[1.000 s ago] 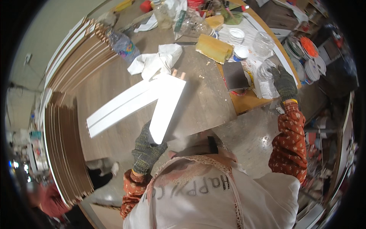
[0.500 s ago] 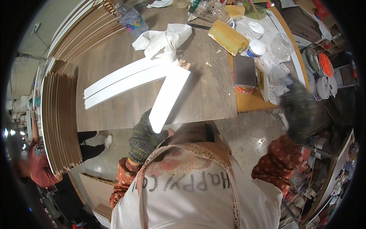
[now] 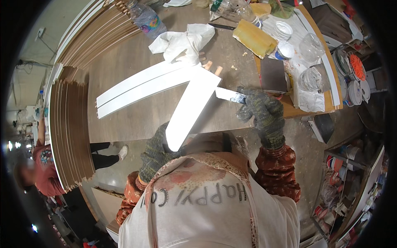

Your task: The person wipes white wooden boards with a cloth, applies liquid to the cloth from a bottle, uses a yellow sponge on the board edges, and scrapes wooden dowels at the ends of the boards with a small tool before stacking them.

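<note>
A white board (image 3: 192,109) slanted over the near part of the surface (image 3: 136,120), its lower end reaching past the near edge. The left hand (image 3: 155,155), gloved, was closed around that lower end. The right hand (image 3: 264,115), gloved too, pinched a small flat strip (image 3: 230,95), whose tip pointed left and sat just beside the board's long right edge. Two wooden pegs (image 3: 213,67) stuck out of the board's far end.

To the left, two more white boards (image 3: 132,80) lay side by side, a crumpled white cloth (image 3: 184,43) over their far ends. Bare wood showed between them and the near edge, and again to the right of the held board, leaving the right hand room on its left. A stack of boards (image 3: 70,132) walled the left edge; a white strip of trim (image 3: 332,80) followed the right.

A clear bottle (image 3: 149,22) with a bright label stood at the upper left. On the right were a white and blue tub (image 3: 285,49), its white top perhaps a lid or a filling, a clear round container (image 3: 311,47), and a dark block (image 3: 273,75) near the right hand.
</note>
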`<control>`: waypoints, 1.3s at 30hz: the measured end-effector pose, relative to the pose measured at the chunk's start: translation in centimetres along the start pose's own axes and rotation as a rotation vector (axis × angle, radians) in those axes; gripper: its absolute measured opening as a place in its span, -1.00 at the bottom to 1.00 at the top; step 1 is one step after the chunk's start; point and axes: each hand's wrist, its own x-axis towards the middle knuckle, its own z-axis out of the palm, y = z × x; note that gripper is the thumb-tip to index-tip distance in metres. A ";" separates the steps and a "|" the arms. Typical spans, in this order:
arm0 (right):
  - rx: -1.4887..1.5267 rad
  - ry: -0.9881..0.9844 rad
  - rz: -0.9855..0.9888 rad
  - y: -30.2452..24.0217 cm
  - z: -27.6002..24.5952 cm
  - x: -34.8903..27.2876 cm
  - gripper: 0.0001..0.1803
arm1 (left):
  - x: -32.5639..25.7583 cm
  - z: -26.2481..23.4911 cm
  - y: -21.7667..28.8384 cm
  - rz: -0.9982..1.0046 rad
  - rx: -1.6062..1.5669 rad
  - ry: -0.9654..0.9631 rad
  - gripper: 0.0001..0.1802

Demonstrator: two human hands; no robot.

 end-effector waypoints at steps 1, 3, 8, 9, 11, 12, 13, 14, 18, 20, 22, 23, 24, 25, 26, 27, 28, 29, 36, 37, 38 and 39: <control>0.002 0.015 -0.027 -0.3 0.1 0.0 -0.68 | -0.1 0.0 -0.1 -0.044 -0.073 -0.002 -0.14; 0.005 0.043 -0.080 -1.2 0.5 0.0 -0.65 | -0.1 0.1 -0.3 -0.097 -0.159 0.011 -0.13; -0.021 -0.039 -0.039 -1.3 1.0 0.4 -0.67 | -0.3 0.0 -1.2 -0.074 -0.110 0.053 -0.12; -0.034 -0.045 0.017 -1.3 1.1 0.6 -0.67 | -0.4 -0.1 -1.5 -0.045 -0.105 0.058 -0.11; -0.059 -0.018 0.033 -1.6 1.0 0.7 -0.66 | -0.6 -0.2 -2.0 0.014 -0.093 0.068 -0.10; -0.073 -0.002 0.043 -1.8 0.9 0.6 -0.66 | -0.6 -0.2 -1.9 -0.013 -0.099 0.067 -0.11; -0.075 -0.015 0.012 -1.9 1.0 0.6 -0.66 | -0.7 -0.3 -1.6 -0.039 -0.105 0.066 -0.12; -0.077 -0.028 -0.018 -2.1 1.0 0.6 -0.66 | -0.7 -0.3 -1.5 -0.064 -0.111 0.064 -0.13; -0.079 -0.036 0.003 -2.3 1.1 0.8 -0.65 | -1.0 0.3 -2.5 0.123 -0.054 0.149 -0.14; -0.069 -0.026 -0.005 -2.3 0.1 0.9 -0.66 | -0.9 0.3 -2.5 0.179 -0.003 0.148 -0.15; -0.111 -0.003 -0.061 -2.7 -0.2 0.8 -0.69 | -0.9 0.3 -2.5 0.066 -0.057 0.127 -0.14; -0.160 0.020 -0.116 -3.6 -0.1 0.6 -0.71 | -0.9 0.4 -2.5 0.010 -0.083 0.116 -0.13; -0.209 0.046 -0.169 -4.1 -0.1 0.4 -0.74 | -0.8 0.4 -2.6 0.058 -0.076 0.126 -0.13; -0.262 0.018 -0.334 -3.7 0.2 0.4 -0.74 | -0.8 0.3 -2.9 0.106 -0.069 0.136 -0.13; -0.314 -0.011 -0.500 -3.0 0.6 0.5 -0.75 | -0.8 0.4 -3.1 0.154 -0.063 0.147 -0.13; -0.501 -0.051 -0.621 -3.0 0.8 0.5 -0.75 | -0.8 0.4 -3.1 0.130 -0.081 0.136 -0.13; -0.688 -0.072 -0.758 -3.0 0.9 0.4 -0.74 | -0.8 0.3 -3.1 0.106 -0.100 0.125 -0.13; -0.850 -0.078 -0.902 -2.9 1.1 0.3 -0.73 | -0.8 0.3 -3.0 0.082 -0.118 0.115 -0.13; -0.894 -0.026 -0.737 -0.9 3.7 -0.6 -0.65 | -0.9 0.2 -2.9 0.049 -0.142 0.140 -0.13; -0.863 -0.049 -0.621 -1.0 4.0 -0.8 -0.65 | -1.0 0.2 -2.9 0.056 -0.130 0.145 -0.12; -0.831 -0.071 -0.505 -1.1 4.3 -0.9 -0.64 | -1.0 0.2 -2.7 0.060 -0.114 0.153 -0.12; -0.832 -0.026 -0.556 -0.9 4.6 -0.8 -0.63 | -0.9 0.3 -2.5 0.060 -0.096 0.154 -0.11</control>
